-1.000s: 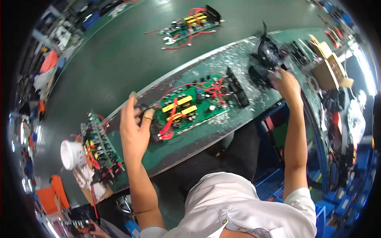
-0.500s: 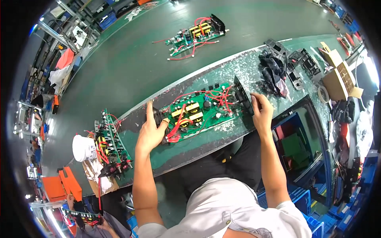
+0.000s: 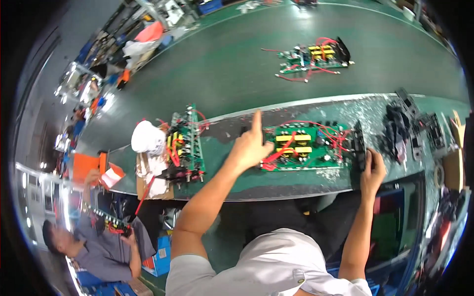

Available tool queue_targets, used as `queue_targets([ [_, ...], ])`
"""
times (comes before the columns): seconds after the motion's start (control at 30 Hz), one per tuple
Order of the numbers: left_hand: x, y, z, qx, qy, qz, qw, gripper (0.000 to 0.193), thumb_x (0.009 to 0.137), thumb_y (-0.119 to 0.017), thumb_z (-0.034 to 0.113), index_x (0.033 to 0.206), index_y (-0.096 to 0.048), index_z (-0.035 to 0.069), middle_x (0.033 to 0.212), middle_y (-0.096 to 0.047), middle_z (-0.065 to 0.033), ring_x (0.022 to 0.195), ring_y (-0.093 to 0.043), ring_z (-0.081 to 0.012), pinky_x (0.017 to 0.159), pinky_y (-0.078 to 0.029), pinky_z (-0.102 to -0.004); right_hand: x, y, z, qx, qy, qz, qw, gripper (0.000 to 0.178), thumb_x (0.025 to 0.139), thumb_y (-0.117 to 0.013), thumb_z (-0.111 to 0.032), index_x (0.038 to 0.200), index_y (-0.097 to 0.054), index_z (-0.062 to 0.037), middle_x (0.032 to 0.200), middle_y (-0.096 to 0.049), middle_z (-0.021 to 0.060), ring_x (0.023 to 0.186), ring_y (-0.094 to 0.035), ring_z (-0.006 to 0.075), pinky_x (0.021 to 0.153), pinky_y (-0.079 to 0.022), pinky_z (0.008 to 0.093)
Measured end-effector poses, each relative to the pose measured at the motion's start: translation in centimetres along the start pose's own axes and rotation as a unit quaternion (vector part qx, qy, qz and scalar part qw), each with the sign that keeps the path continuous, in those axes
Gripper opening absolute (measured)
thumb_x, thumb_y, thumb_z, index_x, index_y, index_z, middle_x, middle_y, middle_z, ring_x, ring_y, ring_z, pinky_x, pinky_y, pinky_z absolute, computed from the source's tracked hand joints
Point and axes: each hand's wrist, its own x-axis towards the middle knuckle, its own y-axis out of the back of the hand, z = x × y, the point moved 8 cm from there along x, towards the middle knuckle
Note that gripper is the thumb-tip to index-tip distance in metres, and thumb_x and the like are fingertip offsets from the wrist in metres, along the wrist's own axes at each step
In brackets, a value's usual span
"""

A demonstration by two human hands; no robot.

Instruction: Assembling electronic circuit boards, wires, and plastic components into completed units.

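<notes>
Circuit board (image 3: 316,160) lies flat on the workbench (image 3: 237,185), green, with yellow-topped components and red wires. A black end panel (image 3: 359,143) stands upright at its right end.

Position relative to grip: the circuit board sits between the two hands. Left hand (image 3: 252,148) is at its left end, thumb and forefinger spread well apart, thumb pointing toward the red wires; the other fingers are hidden. Right hand (image 3: 374,170) is at the lower part of the end panel, thumb and fingertips bent against or just beside it; cannot tell whether they pinch it.

Containers: white tub (image 3: 148,137) left of the boards, contents not visible. It adjoins a second board (image 3: 185,145), which bears red wires and yellow parts. Cardboard box (image 3: 453,170) at far right, inside not visible; tape roll (image 3: 439,176) just beside it. Blue bin (image 3: 162,256) at lower left, contents too small to tell.

Farther out: black plastic parts (image 3: 424,128) and a dark crumpled bag (image 3: 396,130) right of the end panel; a third board (image 3: 313,56) on the green surface beyond; a co-worker (image 3: 103,246) at lower left holds another board (image 3: 108,220).
</notes>
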Motion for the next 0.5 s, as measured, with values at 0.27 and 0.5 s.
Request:
queue_targets([
  [0.27, -0.2, 0.0, -0.1, -0.011, -0.037, -0.009, 0.999, 0.099, 0.083, -0.067, 0.023, 0.157, -0.004, 0.004, 0.104, -0.063, -0.0379, 0.101, -0.064, -0.0492, 0.090, -0.050, -0.0516, 0.0, -0.5, 1.1, 0.038, -0.001, -0.016, 0.999, 0.018, 0.101, -0.057, -0.009, 0.110, -0.067, 0.0046, 0.098, -0.068, 0.0078, 0.090, -0.060, 0.0119, 0.082, -0.048, 0.0259],
  [0.5, 0.4, -0.3, -0.5, 0.040, -0.041, 0.008, 0.998, 0.103, 0.080, -0.069, 0.023, 0.159, -0.004, 0.010, 0.102, -0.064, -0.0339, 0.098, -0.063, -0.0502, 0.091, -0.049, -0.0542, 0.0, -0.4, 0.2, 0.029, 0.006, -0.016, 0.999, 0.018, 0.101, -0.057, -0.009, 0.109, -0.067, 0.0041, 0.097, -0.068, 0.0081, 0.089, -0.060, 0.0116, 0.081, -0.048, 0.0253],
])
